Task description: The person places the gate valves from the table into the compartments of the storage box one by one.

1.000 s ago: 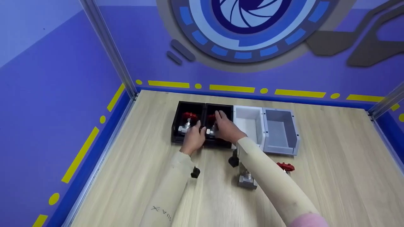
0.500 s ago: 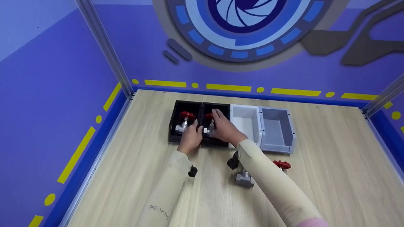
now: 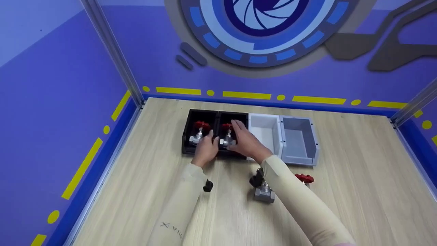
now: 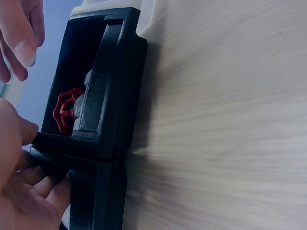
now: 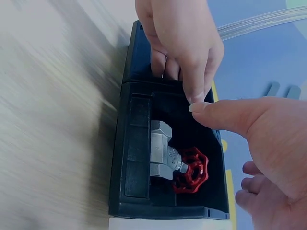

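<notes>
Two black bins stand side by side, the left bin and the right bin. Each holds a metal valve with a red handwheel: the left valve and the right valve. My left hand pinches the walls where the bins meet, fingers inside the left bin and thumb on the right bin's side. Over the right bin, my right hand is spread, holding nothing. Its thumb extends near the left thumb in the right wrist view; the other fingers lie apart from the valve.
A white bin and a grey bin continue the row to the right. On the wooden table, a metal valve body and a red handwheel lie partly behind the right sleeve. Blue-purple walls enclose the back and left.
My right hand has drawn back slightly from the valve in the right black bin, so more of that valve shows. The left hand stays at the bins' shared walls. The head view shifted slightly.
</notes>
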{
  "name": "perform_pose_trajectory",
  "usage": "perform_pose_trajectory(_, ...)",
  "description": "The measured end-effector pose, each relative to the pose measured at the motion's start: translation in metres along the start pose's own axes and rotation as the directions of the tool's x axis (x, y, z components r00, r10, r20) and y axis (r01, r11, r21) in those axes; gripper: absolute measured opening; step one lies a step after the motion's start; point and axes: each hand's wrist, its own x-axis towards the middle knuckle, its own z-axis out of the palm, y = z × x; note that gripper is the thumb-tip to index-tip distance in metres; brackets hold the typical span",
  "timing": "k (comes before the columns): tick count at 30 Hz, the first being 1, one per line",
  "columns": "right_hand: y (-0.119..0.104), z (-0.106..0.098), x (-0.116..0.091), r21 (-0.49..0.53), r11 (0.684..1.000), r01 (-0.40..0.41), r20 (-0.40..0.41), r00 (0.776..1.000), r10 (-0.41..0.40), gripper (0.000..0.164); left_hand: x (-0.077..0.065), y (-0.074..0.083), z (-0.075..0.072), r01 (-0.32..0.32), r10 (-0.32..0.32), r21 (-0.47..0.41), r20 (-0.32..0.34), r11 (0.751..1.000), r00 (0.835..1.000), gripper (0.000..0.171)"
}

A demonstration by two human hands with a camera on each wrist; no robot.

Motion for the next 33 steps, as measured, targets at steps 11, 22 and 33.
perform_pose_trajectory(11, 0.0, -0.005, -0.012, 0.063, 0.997, -0.035, -0.005, 0.999, 0.036, 0.099, -0.001, 0.001, 0.0, -0.015, 0.015, 0.009, -0.026, 1.0, 1.0, 0.049)
perform_pose_trajectory(22, 0.006, -0.014, -0.029, 0.12, 0.992, -0.047, -0.055, 0.997, 0.054, 0.096, -0.001, 0.0, 0.002, -0.018, 0.017, -0.016, -0.025, 1.0, 1.0, 0.05)
perform_pose_trajectory(33, 0.02, -0.023, -0.048, 0.147, 0.988, -0.037, -0.096, 0.994, 0.051, 0.095, -0.003, 0.002, 0.002, 0.0, -0.002, -0.058, -0.022, 0.998, 1.0, 0.05)
